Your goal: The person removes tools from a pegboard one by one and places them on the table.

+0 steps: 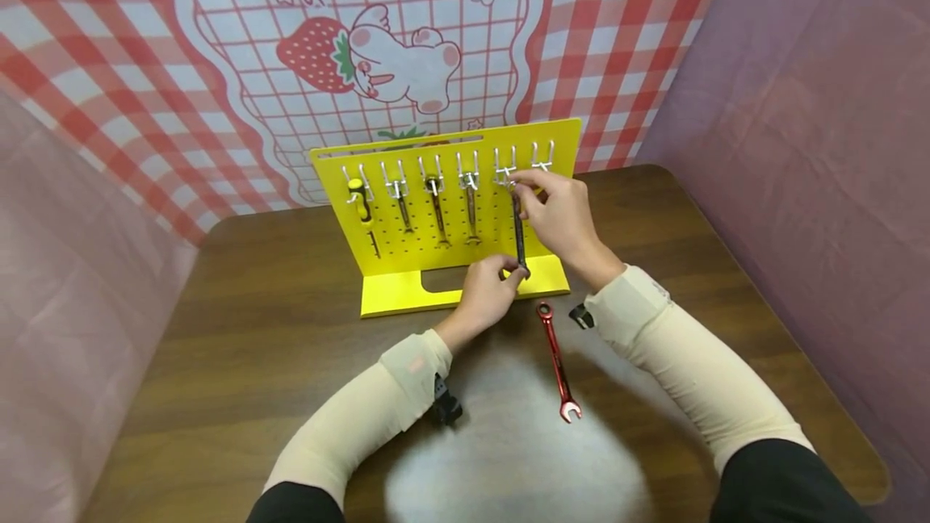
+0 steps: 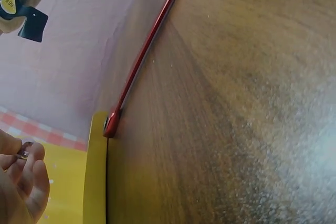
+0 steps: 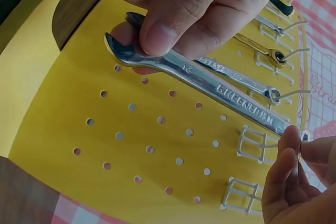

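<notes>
A silver combination wrench (image 1: 519,234) stands nearly upright in front of the yellow pegboard (image 3: 152,198), below the fifth hook from the left. My right hand (image 1: 561,215) pinches its upper ring end close to that wire hook (image 3: 253,144). With thumb and fingers, my left hand (image 1: 485,290) holds the lower open end, near the board's base. Lettering shows along the wrench's shaft in the right wrist view. On the table in front of the board lies a red ratcheting combination wrench (image 1: 556,361), its open jaw toward me.
A yellow and black screwdriver (image 1: 363,204) hangs at the board's left, then several wrenches (image 1: 438,212) on neighbouring hooks. The rightmost hook (image 1: 542,155) holds no tool. Wooden table (image 1: 276,345); checked cloth (image 1: 610,31) hangs behind.
</notes>
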Motion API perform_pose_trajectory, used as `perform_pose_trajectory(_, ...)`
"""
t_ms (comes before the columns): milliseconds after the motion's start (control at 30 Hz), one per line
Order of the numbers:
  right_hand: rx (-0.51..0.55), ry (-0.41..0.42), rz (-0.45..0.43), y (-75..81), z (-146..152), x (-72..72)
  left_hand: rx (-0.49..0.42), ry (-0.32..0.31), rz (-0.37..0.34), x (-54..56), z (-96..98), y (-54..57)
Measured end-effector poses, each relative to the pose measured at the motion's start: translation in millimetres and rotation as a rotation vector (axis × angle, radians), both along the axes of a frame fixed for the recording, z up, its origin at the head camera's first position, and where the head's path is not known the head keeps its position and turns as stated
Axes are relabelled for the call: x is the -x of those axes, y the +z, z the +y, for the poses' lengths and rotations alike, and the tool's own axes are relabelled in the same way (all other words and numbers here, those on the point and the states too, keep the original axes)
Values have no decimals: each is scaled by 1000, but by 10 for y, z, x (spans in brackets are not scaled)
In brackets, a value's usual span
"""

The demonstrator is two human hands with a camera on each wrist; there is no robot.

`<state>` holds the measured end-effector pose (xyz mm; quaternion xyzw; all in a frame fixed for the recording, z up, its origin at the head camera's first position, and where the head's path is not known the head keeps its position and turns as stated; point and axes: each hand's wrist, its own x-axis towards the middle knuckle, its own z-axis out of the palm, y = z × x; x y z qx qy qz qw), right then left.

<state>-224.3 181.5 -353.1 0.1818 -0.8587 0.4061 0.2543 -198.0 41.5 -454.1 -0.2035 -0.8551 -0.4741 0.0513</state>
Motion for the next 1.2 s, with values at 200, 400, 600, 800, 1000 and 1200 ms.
perform_pose_trajectory(200, 16, 5, -13, 24, 10, -14, -9, -17, -2, -38, -5, 36)
perform_pose_trajectory(400, 9, 14, -16, 65, 11, -44, -13, -29, -22, -89, -18, 69)
perform_pose_trajectory(600, 2, 11, -41, 90, 28, -73, -13, -60, -30, -200, -39, 136)
perform_pose_trajectory(800, 26, 20, -76, 104, 33, -114, -13, -69, -26, -356, -56, 198)
perform_pose_trajectory(1000, 36, 42, -116, 108, 55, -166, -58, -118, -32, -491, -57, 253)
perform_pose_trajectory(1200, 2, 74, -226, 103, 84, -233, -73, -156, -98, -617, -102, 294)
